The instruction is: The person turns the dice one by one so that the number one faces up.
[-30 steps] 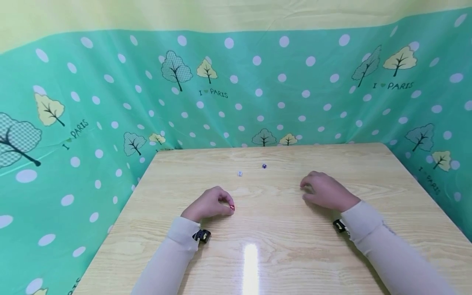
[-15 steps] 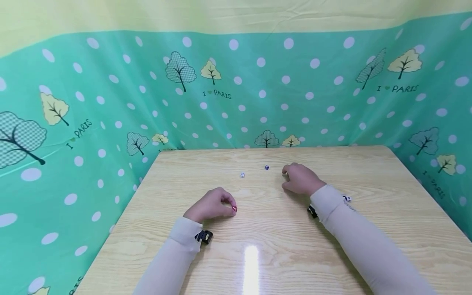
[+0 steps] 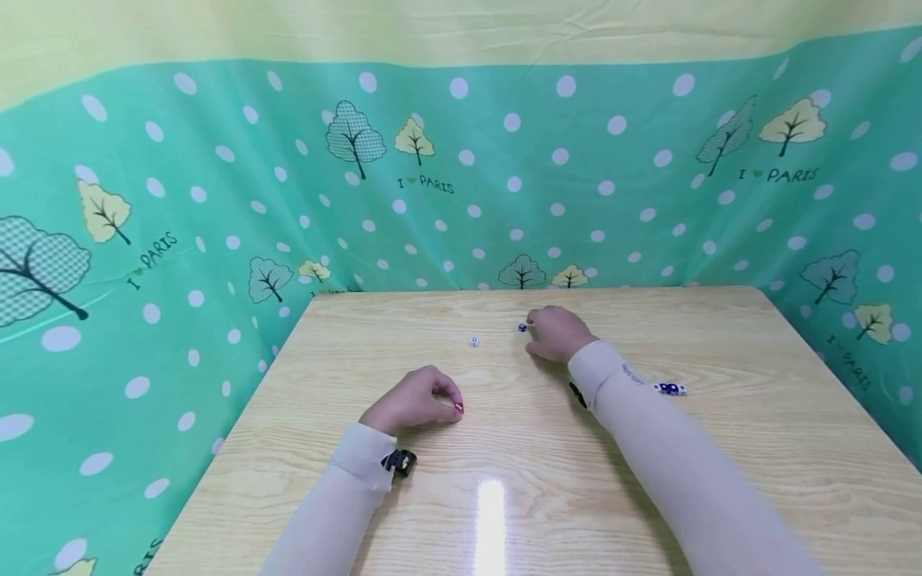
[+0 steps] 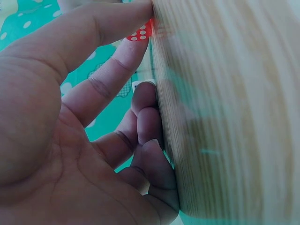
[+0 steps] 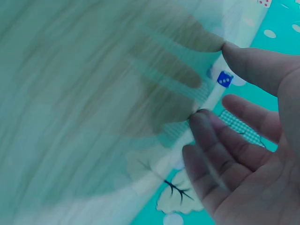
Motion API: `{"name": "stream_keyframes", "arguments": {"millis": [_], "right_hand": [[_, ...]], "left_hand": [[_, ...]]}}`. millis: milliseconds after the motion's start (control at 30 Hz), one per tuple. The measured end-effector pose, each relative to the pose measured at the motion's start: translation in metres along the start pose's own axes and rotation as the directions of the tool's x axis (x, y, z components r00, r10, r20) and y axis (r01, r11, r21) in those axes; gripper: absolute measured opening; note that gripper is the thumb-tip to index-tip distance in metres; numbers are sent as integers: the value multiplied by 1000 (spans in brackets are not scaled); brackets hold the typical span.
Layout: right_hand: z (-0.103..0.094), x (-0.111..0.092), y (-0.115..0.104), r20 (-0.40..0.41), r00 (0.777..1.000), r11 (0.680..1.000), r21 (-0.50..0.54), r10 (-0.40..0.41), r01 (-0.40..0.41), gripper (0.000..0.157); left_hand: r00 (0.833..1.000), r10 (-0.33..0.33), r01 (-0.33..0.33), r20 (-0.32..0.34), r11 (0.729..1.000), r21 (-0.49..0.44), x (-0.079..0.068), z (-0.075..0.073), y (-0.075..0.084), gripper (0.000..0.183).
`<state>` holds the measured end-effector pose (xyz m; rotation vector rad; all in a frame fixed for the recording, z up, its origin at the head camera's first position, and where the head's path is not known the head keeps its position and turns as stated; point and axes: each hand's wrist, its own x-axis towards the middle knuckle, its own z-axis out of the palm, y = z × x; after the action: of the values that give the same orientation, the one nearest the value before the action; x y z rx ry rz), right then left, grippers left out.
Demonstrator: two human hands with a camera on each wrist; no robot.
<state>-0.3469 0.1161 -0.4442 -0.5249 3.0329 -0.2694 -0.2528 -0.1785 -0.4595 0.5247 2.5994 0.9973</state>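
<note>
My left hand [image 3: 418, 398] rests on the table and pinches a red die [image 4: 140, 33] with white pips between thumb and index fingertip. Farther back, my right hand [image 3: 558, 332] reaches toward a dark blue die [image 3: 522, 327]. In the right wrist view that blue die [image 5: 225, 79] shows in the gap between thumb and fingers, with no finger closed on it. A white die [image 3: 475, 342] sits on the table left of the blue one. Beyond the right forearm lies a short row of blue and white dice [image 3: 671, 389], partly hidden by the sleeve.
The wooden table [image 3: 346, 336] has a glossy top with a bright light reflection near the front. A green polka-dot curtain [image 3: 432, 224] hangs behind it and along both sides. In the right wrist view a white die with red pips [image 5: 264, 3] appears at the top.
My right hand has moved left and away from me, up to the blue die, uncovering the row of dice behind its forearm. The left hand stays in place with the red die.
</note>
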Motion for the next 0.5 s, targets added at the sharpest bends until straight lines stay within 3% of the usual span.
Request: {"name": "stream_keyframes", "arguments": {"millis": [167,400,500], "right_hand": [[3,15,-11,-16,1000,999,41,9,-8,50],[11,23,-18,-39,999,996,81,38,-35,17],[13,22,-20,-55,997,994,97,59,-54,19]], "left_hand": [[1000,0,0,-1,1000,1,1,-1,0,12],[1000,-1,1,3,1000,3,1,-2,-1,12],[1000,2,-2,6,1000,5,2,-1,-1,12]]}}
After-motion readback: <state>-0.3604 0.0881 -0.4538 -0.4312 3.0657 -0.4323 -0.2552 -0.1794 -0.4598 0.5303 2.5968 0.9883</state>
